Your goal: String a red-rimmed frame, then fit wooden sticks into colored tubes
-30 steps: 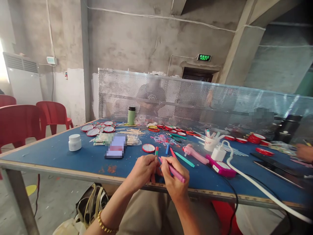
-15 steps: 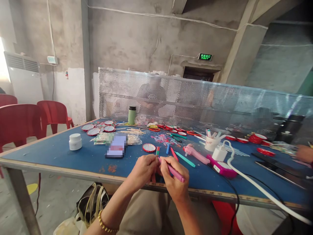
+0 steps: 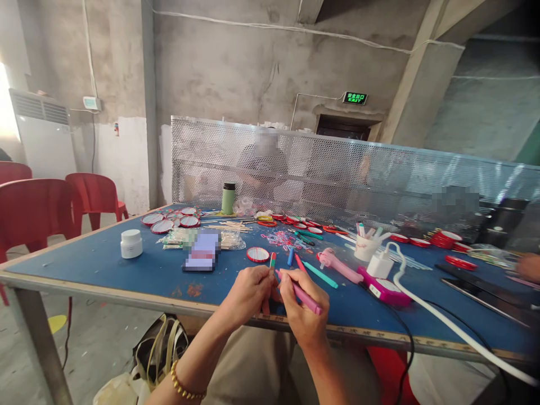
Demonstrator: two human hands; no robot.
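Note:
My left hand (image 3: 247, 296) is closed around a thin painted stick (image 3: 272, 261), its red and green tip poking up above my fingers. My right hand (image 3: 302, 308) grips a pink marker (image 3: 310, 301) like a pen, with its tip against the stick. Both hands hover over the near edge of the blue table (image 3: 105, 264). Just beyond them lie a round red-rimmed disc (image 3: 257, 255) and loose markers (image 3: 319, 274) in blue, red and teal.
A white jar (image 3: 131, 243), a blurred phone (image 3: 202, 252), a pink device (image 3: 382, 289) with a white charger and cable (image 3: 442, 323), a cup of markers (image 3: 365, 243), red discs and a green bottle (image 3: 228, 198) lie around. Another person's hand (image 3: 529, 266) is at right. Behind a perforated screen (image 3: 337, 174) sits someone. Red chairs (image 3: 37, 211) stand left.
Both hands stay pressed together at the table edge; the marker tip shifts only slightly along the stick. The view drifts a little to the left.

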